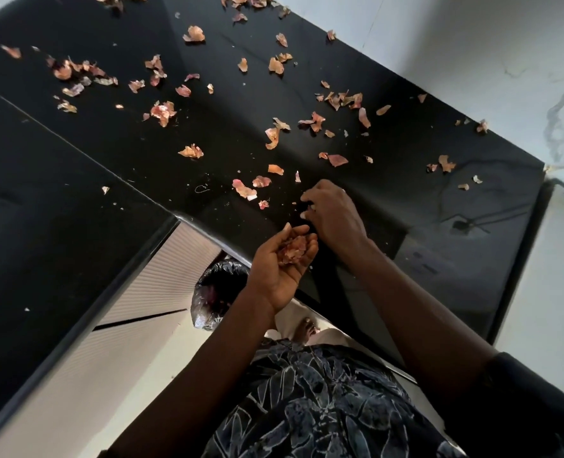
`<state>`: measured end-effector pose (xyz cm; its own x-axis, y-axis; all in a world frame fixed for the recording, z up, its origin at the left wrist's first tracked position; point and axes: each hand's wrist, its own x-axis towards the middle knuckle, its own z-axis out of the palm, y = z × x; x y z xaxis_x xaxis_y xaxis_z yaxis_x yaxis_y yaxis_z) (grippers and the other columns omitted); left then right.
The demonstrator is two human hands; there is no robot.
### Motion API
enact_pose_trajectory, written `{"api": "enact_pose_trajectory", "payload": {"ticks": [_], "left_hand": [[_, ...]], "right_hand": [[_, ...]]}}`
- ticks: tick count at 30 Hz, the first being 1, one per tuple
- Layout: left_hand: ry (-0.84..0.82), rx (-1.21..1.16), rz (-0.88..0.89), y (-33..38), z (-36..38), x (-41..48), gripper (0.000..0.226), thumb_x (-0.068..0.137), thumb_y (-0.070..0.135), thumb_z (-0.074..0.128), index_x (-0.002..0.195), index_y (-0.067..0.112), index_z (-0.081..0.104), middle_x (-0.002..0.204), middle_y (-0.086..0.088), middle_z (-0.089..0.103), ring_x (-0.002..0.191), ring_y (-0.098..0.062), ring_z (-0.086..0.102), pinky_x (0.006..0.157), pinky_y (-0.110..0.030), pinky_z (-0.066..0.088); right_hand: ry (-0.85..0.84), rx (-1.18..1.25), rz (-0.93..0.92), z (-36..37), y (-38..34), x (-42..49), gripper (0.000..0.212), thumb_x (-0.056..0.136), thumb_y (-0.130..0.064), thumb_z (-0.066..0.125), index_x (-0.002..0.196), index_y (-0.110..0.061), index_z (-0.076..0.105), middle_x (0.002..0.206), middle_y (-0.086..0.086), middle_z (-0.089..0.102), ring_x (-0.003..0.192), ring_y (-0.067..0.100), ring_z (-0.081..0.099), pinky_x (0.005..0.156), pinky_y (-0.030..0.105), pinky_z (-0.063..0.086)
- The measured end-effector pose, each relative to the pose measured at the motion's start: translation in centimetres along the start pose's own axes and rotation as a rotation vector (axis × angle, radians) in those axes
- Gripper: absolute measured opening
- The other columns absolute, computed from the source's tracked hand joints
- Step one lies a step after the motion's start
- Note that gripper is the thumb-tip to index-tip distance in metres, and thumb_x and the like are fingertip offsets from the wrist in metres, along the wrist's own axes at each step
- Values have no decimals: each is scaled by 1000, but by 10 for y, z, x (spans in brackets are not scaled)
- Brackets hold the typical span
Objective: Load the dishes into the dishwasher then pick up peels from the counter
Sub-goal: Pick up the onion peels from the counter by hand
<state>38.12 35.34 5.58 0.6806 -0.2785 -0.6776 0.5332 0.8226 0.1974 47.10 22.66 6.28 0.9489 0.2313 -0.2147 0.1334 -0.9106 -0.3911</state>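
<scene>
Black table (pixel 75 200) strewn with peels (pixel 163 113) | left hand (pixel 280 262) cupped, fingers half-curled round a heap of them | right hand (pixel 335 214) fingers bent at table edge, hold unclear | risk: overfull palm spills flakes beside bin (pixel 219 292)

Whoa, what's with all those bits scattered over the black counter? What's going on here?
A person is clearing papery pinkish-orange onion peels off a glossy black counter. Their left hand is cupped palm-up at the counter's edge, holding a gathered handful of peels. The right hand reaches down to the surface with its fingers curled over small scraps; whether it has one pinched is unclear. Many peels lie farther back. A bin lined with a black plastic bag stands on the floor below.
</scene>
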Motion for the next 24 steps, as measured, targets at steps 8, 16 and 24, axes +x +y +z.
{"api": "enact_pose_trajectory", "payload": {"ticks": [8, 16, 24], "left_hand": [[9, -53, 50, 16, -10, -5, 31, 102, 23, 54, 100, -3, 69, 95, -18, 71, 87, -22, 72, 77, -27, 62], [7, 0, 36, 15, -7, -2, 32, 102, 22, 53, 109, -6, 67, 105, -22, 70, 95, -26, 72, 78, -29, 61], [38, 135, 52, 11, -3, -5, 26, 103, 22, 50, 105, 5, 70, 92, -8, 74, 88, -18, 70, 72, -27, 59]], "right_hand": [[84, 40, -11, -6, 18, -8, 15, 94, -10, 64, 102, -20, 71, 107, -2, 64, 92, 5, 57, 77, 15, 44], [253, 351, 106, -44, 3, -43, 13, 90, -13, 73, 97, -24, 74, 96, -13, 70, 89, -5, 64, 75, 4, 47], [36, 322, -145, -28, -51, -72, 14, 96, -16, 66, 109, -19, 72, 103, -8, 70, 93, 0, 66, 83, 21, 57]]}}
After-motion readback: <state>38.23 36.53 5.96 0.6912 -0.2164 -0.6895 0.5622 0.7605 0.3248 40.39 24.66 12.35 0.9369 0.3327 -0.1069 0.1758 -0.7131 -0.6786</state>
